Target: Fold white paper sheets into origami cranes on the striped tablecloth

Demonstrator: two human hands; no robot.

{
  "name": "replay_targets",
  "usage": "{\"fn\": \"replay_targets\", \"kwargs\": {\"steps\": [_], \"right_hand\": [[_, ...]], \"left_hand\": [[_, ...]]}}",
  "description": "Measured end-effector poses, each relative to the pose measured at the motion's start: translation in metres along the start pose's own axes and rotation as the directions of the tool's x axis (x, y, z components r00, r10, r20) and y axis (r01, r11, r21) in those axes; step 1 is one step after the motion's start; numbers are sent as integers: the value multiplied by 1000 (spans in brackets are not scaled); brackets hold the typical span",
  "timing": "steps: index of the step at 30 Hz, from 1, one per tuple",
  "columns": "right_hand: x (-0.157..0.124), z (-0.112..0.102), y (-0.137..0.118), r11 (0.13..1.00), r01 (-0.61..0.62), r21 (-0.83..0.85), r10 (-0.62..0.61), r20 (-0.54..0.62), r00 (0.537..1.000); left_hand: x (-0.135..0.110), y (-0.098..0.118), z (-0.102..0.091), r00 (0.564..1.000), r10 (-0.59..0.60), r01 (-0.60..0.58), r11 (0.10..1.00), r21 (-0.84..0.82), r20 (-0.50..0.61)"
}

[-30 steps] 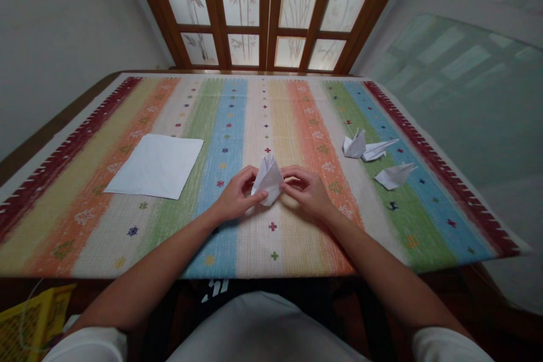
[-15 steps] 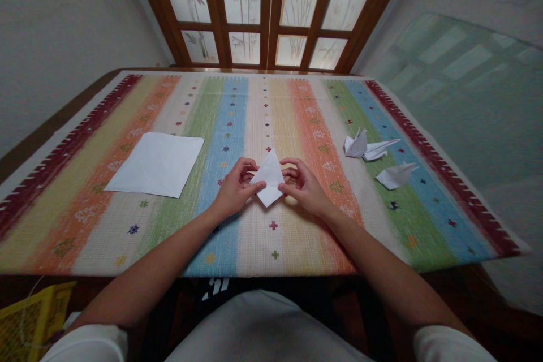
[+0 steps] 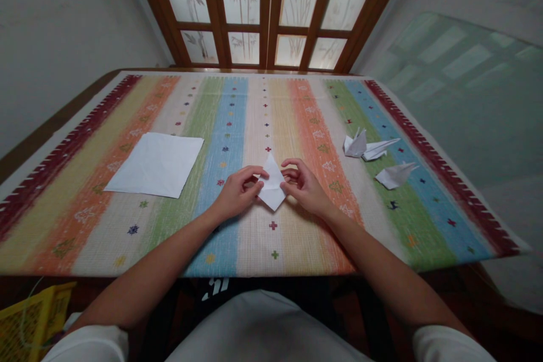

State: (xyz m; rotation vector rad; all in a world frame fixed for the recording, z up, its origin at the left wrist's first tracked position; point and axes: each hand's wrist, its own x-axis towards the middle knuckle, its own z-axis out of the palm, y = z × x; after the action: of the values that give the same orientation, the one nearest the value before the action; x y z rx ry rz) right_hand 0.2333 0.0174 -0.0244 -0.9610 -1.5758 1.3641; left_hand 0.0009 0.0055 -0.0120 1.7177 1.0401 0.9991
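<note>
A folded white paper diamond (image 3: 272,192) lies low over the striped table mat (image 3: 271,249), its tip pointing towards me. My left hand (image 3: 238,192) has its fingers across the paper's left side, covering part of it. My right hand (image 3: 304,186) pinches the right edge with curled fingers. A flat square of white paper (image 3: 155,164) lies on the mat to the left of my left hand, out of reach of my fingers. Several folded paper models, including a winged one (image 3: 396,175), sit to the right of my right hand.
The multicoloured woven mat covers a wooden table and ends at an edge close to my body. A yellow plastic crate (image 3: 36,317) sits on the floor at the lower left. Frosted glass doors with wooden frames stand beyond the far edge.
The paper has gone from a puffed-open fold to a flatter diamond. My left fingers have moved over its left side, and my right fingers have closed in on its right edge.
</note>
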Motion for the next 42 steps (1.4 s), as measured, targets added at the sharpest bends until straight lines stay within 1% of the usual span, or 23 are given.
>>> {"fn": "replay_targets", "kwargs": {"steps": [2,5,9,11,15,19,22,24,26,28,29,31,32,33,35,37,39,40,42], "right_hand": [[-1,-1,-2,997,18,-76,-15,43,999],[-2,-1,-6,991,-4,-136,18,106,994],[-1,0,-6,990,-27,-139,33,44,998],[-1,1,-5,993,-33,-114,37,32,999],[1,0,0,998,-59,-33,60,31,998],[2,-3,2,997,-75,-18,75,5,997],[1,-4,-2,998,-49,-30,50,54,997],[0,-5,-6,998,-24,-57,29,100,995],[-1,-4,-8,997,-13,-78,20,98,995],[0,-2,-8,998,-13,-60,15,39,999],[0,-2,-7,999,-12,-40,12,0,1000],[1,-2,-5,1000,-4,-4,3,-61,998],[1,-3,-4,1000,-1,3,1,-72,997],[1,-4,-4,1000,-1,1,1,-70,998],[1,-6,-4,1000,-11,-19,11,-47,999],[2,-8,-3,999,-20,-43,17,-58,998],[3,-8,-2,998,-14,-54,8,-111,994],[3,-7,-2,998,-11,-54,3,-136,991],[4,-6,0,999,-13,-43,6,-159,987]], "left_hand": [[0,1,-1,999,26,-27,999,41,22],[1,1,-3,999,43,-44,995,90,16],[2,-1,-3,1000,20,-19,996,88,-16],[3,-1,-4,1000,2,-1,997,76,-15],[3,-1,-5,1000,-2,0,996,90,26],[2,1,-6,998,11,-17,995,96,62],[1,1,-6,995,23,-30,997,73,95],[1,1,-5,994,28,-32,999,33,107],[0,0,-2,996,8,-1,998,-69,93],[-2,-2,3,997,-46,60,969,-240,63],[-2,-2,5,993,-89,107,950,-295,72],[-3,-3,8,982,-153,183,915,-360,113],[-4,-3,8,977,-169,206,906,-371,130],[-4,-3,8,975,-172,213,906,-365,141],[-3,-3,5,977,-148,187,941,-282,156],[-1,-2,1,980,-98,116,988,-99,175],[1,1,-3,984,-62,60,998,12,166],[1,1,-3,984,-66,61,998,30,167],[2,2,-4,982,-96,97,995,5,163]]}}
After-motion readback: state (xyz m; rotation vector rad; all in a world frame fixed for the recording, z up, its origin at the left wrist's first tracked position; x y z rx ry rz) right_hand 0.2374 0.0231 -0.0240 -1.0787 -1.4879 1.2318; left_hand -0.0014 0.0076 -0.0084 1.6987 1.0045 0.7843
